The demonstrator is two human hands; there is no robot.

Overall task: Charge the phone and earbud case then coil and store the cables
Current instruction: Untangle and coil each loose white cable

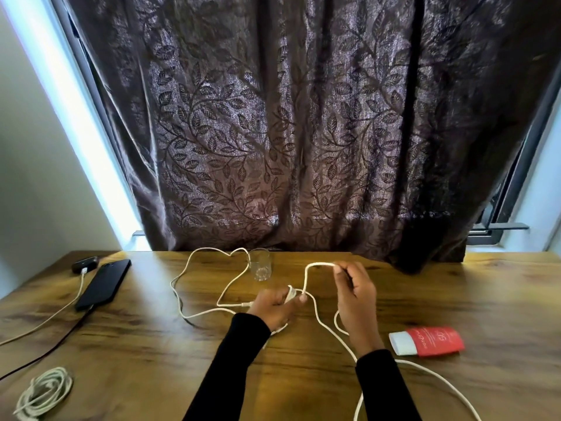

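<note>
A long white cable (194,268) sprawls in loops over the wooden table (425,293). My left hand (274,305) grips a small bundle of its turns near the table's middle. My right hand (353,290) pinches a raised loop of the same cable just to the right. A black phone (103,284) lies at the far left with a dark cable in its near end. Behind it sits a dark earbud case (85,264) with a white cable (54,314) plugged in. A coiled white cable (44,390) rests at the near left corner.
A clear drinking glass (260,265) stands behind my hands. A red and white tube (428,341) lies at the right. A dark patterned curtain (288,132) hangs over the table's far edge.
</note>
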